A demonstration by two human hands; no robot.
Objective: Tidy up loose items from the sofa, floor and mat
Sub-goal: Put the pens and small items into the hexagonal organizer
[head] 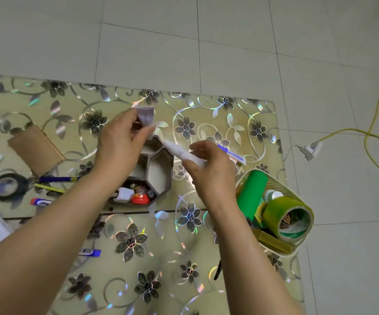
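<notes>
Over a flowered mat (184, 258), my left hand (120, 142) pinches a small folded grey paper (146, 115) above a dark organiser with hexagonal compartments (159, 171). My right hand (209, 169) grips a white tube with a blue and red end (184, 153), its pointed cap aimed at the organiser's upper compartment. The organiser's near compartment holds a white plug (123, 194), a red item (139, 198) and other small bits. Two other compartments show bare bottoms.
A pale green basket (297, 196) at the mat's right edge holds a green bottle (251, 194) and a green tape roll (288, 218). Black tape (9, 186), pens (56, 179), a brown box (36, 151) and clips lie to the left. A yellow cable (372, 133) crosses the tiled floor.
</notes>
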